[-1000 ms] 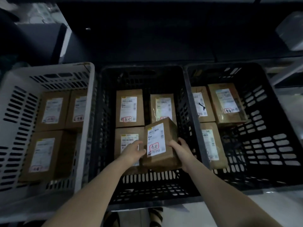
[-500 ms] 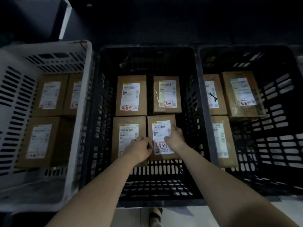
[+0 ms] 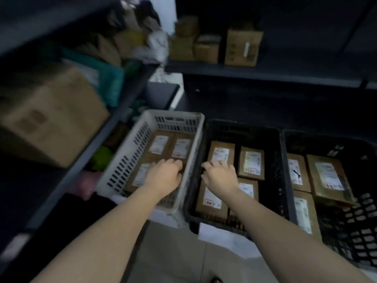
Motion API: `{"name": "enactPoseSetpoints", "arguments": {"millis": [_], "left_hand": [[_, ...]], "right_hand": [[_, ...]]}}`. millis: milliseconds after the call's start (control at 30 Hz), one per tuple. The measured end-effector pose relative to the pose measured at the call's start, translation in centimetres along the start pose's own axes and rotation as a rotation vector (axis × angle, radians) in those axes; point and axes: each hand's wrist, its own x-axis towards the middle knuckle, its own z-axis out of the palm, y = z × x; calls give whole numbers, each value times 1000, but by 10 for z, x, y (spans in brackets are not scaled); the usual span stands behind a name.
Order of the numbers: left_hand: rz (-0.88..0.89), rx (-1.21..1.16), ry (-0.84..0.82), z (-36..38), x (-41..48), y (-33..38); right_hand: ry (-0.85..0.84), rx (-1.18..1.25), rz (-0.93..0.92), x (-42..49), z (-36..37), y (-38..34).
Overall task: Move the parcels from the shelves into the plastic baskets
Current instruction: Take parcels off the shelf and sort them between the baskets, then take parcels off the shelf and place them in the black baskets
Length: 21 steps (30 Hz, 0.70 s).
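Three plastic baskets stand side by side on the floor: a white basket (image 3: 193, 139) on the left, a black basket (image 3: 279, 160) in the middle and another black basket (image 3: 346, 231) on the right. Each holds brown labelled parcels lying flat, such as one parcel (image 3: 252, 162) in the middle basket. My left hand (image 3: 165, 174) hovers empty over the white basket, fingers loosely curled. My right hand (image 3: 221, 174) hovers empty over the middle basket, fingers relaxed. Brown parcels (image 3: 242, 46) stand on the dark back shelf.
A shelf unit on the left carries a large cardboard box (image 3: 51, 117), a teal bag (image 3: 110, 82) and other bundles. Pale floor tiles (image 3: 173, 252) lie in front of the baskets.
Both hands have let go of the parcel, which now lies in the middle basket, and have lifted up and left. The view has swung up and left, showing the shelves.
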Motion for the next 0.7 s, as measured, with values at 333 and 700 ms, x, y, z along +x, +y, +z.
{"name": "enactPoseSetpoints", "arguments": {"millis": [333,700], "left_hand": [[-283,188,483,-182,-272,-124],[-722,180,770,-287,-433,-240]], "right_hand": [[511,71,-542,-97,-150,-283],[517,224,-1006,-116,-239,-519]]}}
